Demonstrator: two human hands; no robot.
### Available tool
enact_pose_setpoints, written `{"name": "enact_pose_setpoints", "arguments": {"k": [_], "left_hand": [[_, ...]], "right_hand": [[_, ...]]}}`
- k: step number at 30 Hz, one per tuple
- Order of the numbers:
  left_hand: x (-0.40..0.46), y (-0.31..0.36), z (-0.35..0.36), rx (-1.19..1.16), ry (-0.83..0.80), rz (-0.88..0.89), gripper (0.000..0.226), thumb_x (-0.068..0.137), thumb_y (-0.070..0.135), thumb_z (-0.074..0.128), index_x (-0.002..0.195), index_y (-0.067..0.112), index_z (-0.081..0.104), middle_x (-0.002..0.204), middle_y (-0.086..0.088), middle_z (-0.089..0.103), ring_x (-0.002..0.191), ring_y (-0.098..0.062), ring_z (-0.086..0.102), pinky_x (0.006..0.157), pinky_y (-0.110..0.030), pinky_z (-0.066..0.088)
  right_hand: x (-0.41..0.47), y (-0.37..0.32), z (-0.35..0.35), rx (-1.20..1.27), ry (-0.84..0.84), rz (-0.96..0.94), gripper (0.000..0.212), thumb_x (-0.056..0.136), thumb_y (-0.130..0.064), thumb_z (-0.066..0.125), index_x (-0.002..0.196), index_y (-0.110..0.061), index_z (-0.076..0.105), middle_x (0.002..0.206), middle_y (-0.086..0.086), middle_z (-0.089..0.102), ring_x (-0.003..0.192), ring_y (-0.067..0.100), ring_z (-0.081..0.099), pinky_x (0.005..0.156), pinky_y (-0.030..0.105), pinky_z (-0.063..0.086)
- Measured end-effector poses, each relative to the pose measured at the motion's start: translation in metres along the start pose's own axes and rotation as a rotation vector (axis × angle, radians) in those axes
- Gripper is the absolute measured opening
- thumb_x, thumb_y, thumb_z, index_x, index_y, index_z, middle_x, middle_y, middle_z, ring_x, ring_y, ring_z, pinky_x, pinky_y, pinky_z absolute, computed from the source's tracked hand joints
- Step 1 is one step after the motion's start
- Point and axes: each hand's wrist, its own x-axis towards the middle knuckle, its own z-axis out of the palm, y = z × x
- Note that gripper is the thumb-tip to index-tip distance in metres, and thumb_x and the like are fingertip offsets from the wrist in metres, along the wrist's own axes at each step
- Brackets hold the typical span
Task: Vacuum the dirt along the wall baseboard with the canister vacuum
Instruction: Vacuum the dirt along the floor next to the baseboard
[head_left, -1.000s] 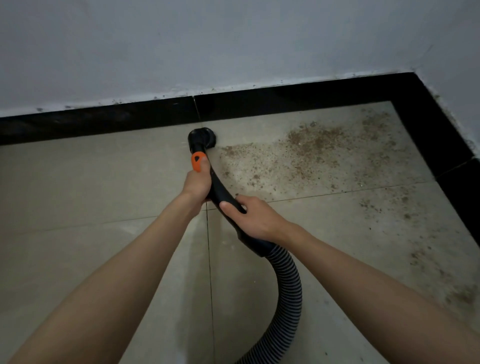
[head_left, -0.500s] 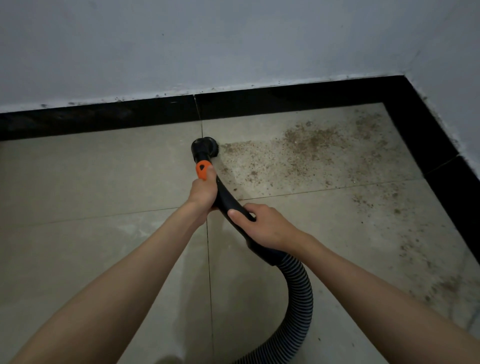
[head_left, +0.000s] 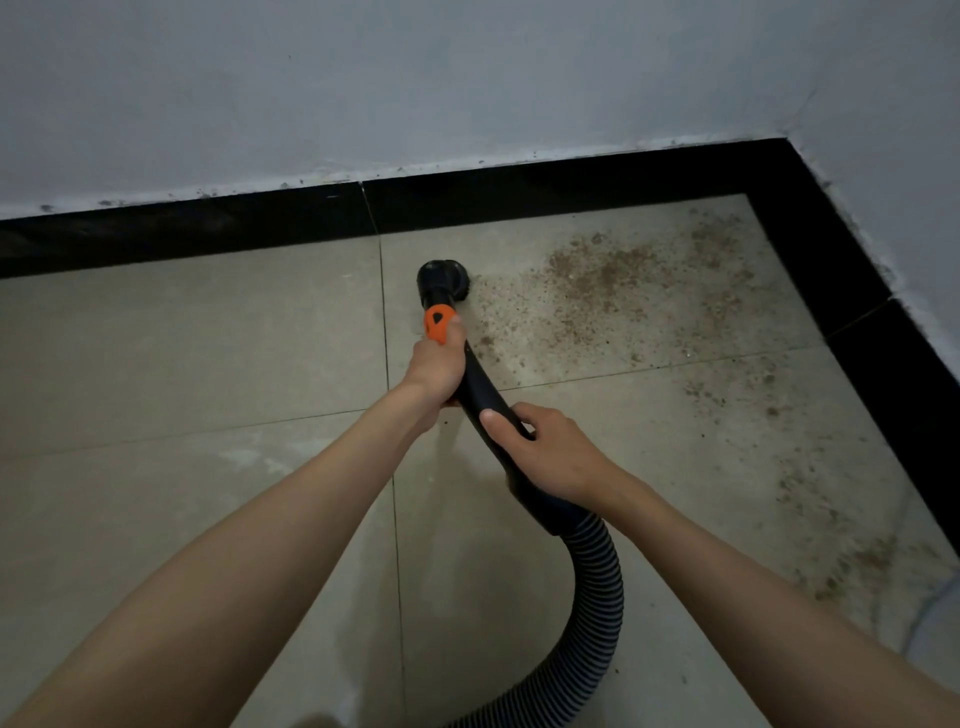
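The vacuum's round black brush nozzle (head_left: 444, 280) sits on the beige floor tile, a short way in front of the black baseboard (head_left: 519, 195). My left hand (head_left: 435, 366) grips the black wand just behind its orange collar (head_left: 438, 323). Lower down, my right hand (head_left: 545, 452) grips the curved black handle (head_left: 483, 395), where the ribbed grey hose (head_left: 597, 587) joins. Brown dirt (head_left: 613, 291) is scattered over the tile right of the nozzle, toward the corner. The canister itself is out of view.
The baseboard turns at the room corner (head_left: 779, 150) at the upper right and runs down the right side (head_left: 893, 364). More dirt (head_left: 857, 561) lies along that right stretch. The hose loops toward the bottom edge. White wall (head_left: 415, 78) rises above.
The nozzle and both hands have drawn back slightly from the baseboard, and the view has shifted left so the corner sits further right. Both hands keep the same hold.
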Motion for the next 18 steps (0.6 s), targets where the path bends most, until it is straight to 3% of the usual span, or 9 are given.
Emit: {"name": "enact_pose_setpoints", "arguments": {"k": [2,8,14,18], "left_hand": [[0.000,0.003,0.011,0.031,-0.023,0.013,0.052,0.098,0.050,0.032,0.119,0.004,0.047,0.106,-0.013,0.057,0.086,-0.024,0.058,0.069,-0.033,0.051],[0.001,0.011,0.036,0.133,-0.066,0.041,0.059,0.098,0.051,0.032,0.128,0.001,0.045,0.116,-0.016,0.058,0.099,-0.028,0.058,0.079,-0.037,0.051],[0.001,0.017,0.060,0.238,-0.127,0.074,0.067,0.098,0.052,0.031,0.134,-0.004,0.039,0.113,-0.016,0.057,0.087,-0.024,0.056,0.054,-0.027,0.043],[0.006,0.023,0.064,0.275,-0.132,0.094,0.064,0.098,0.051,0.030,0.130,-0.003,0.043,0.108,-0.014,0.058,0.083,-0.022,0.055,0.053,-0.026,0.043]], "right_hand": [[-0.003,0.006,-0.004,0.029,0.024,0.017,0.049,0.092,-0.060,0.045,0.081,-0.014,0.058,0.073,-0.003,0.062,0.068,0.016,0.061,0.064,0.031,0.045],[-0.009,0.019,-0.012,0.069,0.094,0.065,0.050,0.093,-0.059,0.043,0.079,-0.013,0.056,0.073,0.002,0.061,0.070,0.020,0.059,0.066,0.034,0.045],[-0.011,0.034,-0.016,0.119,0.152,0.136,0.043,0.093,-0.058,0.041,0.072,-0.021,0.051,0.072,-0.001,0.059,0.072,0.020,0.059,0.068,0.034,0.043],[-0.005,0.035,-0.015,0.134,0.186,0.134,0.045,0.092,-0.059,0.041,0.073,-0.020,0.052,0.072,-0.001,0.061,0.074,0.021,0.061,0.068,0.034,0.045]]}}
